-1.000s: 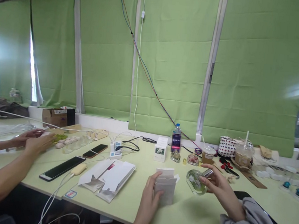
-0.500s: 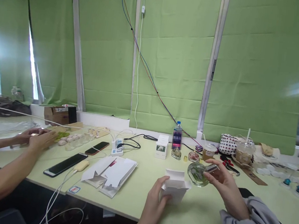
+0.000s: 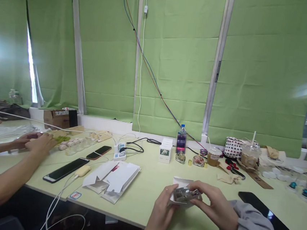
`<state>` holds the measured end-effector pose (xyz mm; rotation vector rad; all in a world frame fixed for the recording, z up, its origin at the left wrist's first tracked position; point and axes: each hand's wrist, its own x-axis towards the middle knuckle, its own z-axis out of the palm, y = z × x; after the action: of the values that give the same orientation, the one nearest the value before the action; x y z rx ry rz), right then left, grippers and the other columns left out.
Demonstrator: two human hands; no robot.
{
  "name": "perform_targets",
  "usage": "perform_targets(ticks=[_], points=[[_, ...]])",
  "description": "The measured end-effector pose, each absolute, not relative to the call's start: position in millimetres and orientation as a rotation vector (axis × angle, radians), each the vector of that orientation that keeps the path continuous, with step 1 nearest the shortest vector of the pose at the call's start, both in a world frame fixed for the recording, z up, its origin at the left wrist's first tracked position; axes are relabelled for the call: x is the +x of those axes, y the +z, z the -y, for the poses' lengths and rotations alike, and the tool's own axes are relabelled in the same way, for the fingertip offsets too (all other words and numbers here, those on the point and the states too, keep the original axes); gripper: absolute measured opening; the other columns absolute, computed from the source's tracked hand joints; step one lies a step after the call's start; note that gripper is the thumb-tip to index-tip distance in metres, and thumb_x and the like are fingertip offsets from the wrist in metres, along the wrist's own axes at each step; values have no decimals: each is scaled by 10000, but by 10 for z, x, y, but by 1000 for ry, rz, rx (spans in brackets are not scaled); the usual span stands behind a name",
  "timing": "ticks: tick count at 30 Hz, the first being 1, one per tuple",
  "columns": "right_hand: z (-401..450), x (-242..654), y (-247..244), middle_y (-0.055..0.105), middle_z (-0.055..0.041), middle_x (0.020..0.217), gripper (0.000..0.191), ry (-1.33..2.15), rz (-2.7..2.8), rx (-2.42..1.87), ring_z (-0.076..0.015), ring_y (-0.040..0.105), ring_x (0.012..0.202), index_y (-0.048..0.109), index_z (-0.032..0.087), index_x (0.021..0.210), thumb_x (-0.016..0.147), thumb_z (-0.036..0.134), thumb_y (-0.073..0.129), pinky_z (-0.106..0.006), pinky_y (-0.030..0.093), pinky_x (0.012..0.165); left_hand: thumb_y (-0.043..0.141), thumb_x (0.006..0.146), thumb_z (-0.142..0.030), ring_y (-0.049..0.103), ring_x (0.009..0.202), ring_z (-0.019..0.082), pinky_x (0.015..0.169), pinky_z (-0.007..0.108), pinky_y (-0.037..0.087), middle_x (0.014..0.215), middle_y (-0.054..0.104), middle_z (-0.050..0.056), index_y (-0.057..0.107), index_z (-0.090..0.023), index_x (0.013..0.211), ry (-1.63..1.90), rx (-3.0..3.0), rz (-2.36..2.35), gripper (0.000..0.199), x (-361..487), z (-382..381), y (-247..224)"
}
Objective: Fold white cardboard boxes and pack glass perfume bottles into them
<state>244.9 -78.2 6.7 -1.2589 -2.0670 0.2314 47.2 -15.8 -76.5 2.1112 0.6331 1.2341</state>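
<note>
My left hand (image 3: 162, 208) is closed around a small white box (image 3: 182, 183), whose flap stands raised at the back. A rounded clear glass bottle (image 3: 185, 194) lies across the box's open mouth, tilted on its side. At its right end, the fingers of my right hand (image 3: 212, 204) pinch it. How far the bottle reaches inside the box is hidden by the hands. Beyond them stand two small glass bottles, one with pale contents (image 3: 180, 157) and one with pink contents (image 3: 198, 160), with small gold caps (image 3: 189, 163) nearby.
White paper packages (image 3: 120, 178) lie left of my hands, beside phones and a power strip (image 3: 119, 154). Behind are white boxes (image 3: 165, 152) and a water bottle (image 3: 182, 139). A black phone (image 3: 270, 220) lies right. Another person's hands (image 3: 35, 141) work at far left.
My right hand has brought the glass bottle left and down from beside the box to its open mouth. The black phone at right is now uncovered by my sleeve.
</note>
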Motion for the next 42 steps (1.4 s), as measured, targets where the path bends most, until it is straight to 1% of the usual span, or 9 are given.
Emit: perform_targets(ticks=[6,10,13,21,27,33,37,40,42], points=[[794,2280,27,629,-21,970,180,70,2251,-1324,-187,580,860,538,240,957,839,105,523,-285,467,727,378,814,8,495,1193,195,1021,387,408,1278,525,64,378,-292,1354,1252,2147,-583,617,480,172,-815],[823,2189,33,619,-16,1042,301,-8,2267,-1335,-202,552,955,519,257,1020,818,36,490,-304,468,782,353,812,19,475,1223,204,1038,406,396,1304,502,73,350,-283,1374,1256,2157,-567,637,482,166,-859],[818,2162,17,619,-14,1080,344,-23,2291,-1342,-217,533,1013,512,257,1075,818,28,496,-336,468,836,346,838,1,458,1245,201,1056,416,381,1326,486,70,323,-289,1390,1271,2153,-573,624,495,172,-864],[816,2119,-20,602,-47,1125,370,-63,2319,-1506,-247,543,1051,533,228,1116,826,6,470,-384,493,837,341,862,-33,477,1238,224,1038,437,403,1333,494,102,316,-257,1410,1318,2145,-580,592,509,196,-865],[804,2117,-21,651,-33,1057,314,-58,2333,-1514,-227,586,980,555,232,1043,835,23,445,-352,491,793,346,854,-35,484,1240,222,1047,429,401,1333,511,91,329,-257,1416,1308,2130,-607,605,515,199,-877],[796,2123,-103,672,-37,981,199,-91,2293,-1521,-234,608,882,557,232,1011,874,143,444,-371,468,767,338,820,-7,499,1226,201,1043,410,408,1310,535,82,332,-255,1416,1309,2121,-630,646,529,184,-862],[787,2089,-111,668,-45,1020,215,-108,2307,-1507,-231,607,924,554,219,1044,906,155,402,-380,462,815,357,815,-27,484,1251,206,1069,413,378,1329,532,92,374,-223,1389,1293,2085,-676,606,536,164,-866],[779,2071,-117,666,-47,1031,240,-175,2344,-1494,-235,613,940,546,220,1077,916,156,379,-380,469,823,382,836,-66,476,1269,206,1071,410,369,1380,497,103,312,-220,1398,1299,1988,-726,587,543,165,-876],[775,2062,-121,642,-63,1096,239,-265,2346,-1536,-228,631,870,561,220,1032,913,156,364,-362,489,751,402,857,-99,514,1235,197,1042,396,394,1352,527,111,224,-223,1411,1299,1885,-739,595,549,179,-883]])
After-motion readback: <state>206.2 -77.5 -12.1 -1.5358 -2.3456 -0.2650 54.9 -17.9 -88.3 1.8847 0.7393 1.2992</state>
